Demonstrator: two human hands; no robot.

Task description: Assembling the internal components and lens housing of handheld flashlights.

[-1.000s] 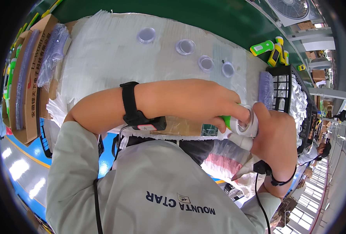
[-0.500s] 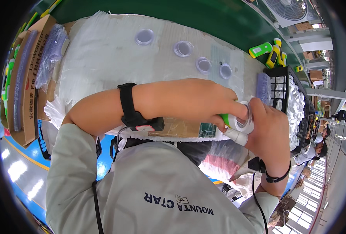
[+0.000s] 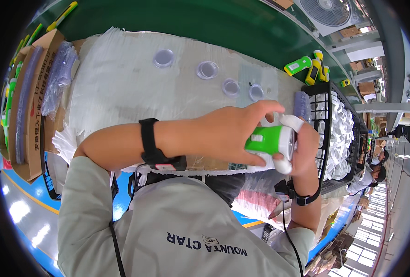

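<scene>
A green flashlight (image 3: 266, 140) with a white head lies sideways between my hands above the table's right side. My right hand (image 3: 305, 150) grips it by the head, white coverings on the fingertips that show. The head's front is partly hidden by those fingers. My left hand (image 3: 242, 134) is spread around the tail end of the green body, one finger stretched out above it and the thumb below. Whether the left palm touches the body is hard to make out. Beyond my hands, several clear round plastic pieces (image 3: 208, 70) rest in a slanting row on the table.
A black crate (image 3: 327, 99) full of white plastic parts (image 3: 340, 138) stands at the right. Green and yellow flashlights (image 3: 298, 66) lie at the far right. At the left is a cardboard box (image 3: 35, 111) beside clear-wrapped parts (image 3: 57, 78). The worktop has a plastic-covered surface (image 3: 122, 92).
The flashlight has turned so its green side faces up, and its head points right. My left fingers have come off the head and spread apart. The right hand still holds the head.
</scene>
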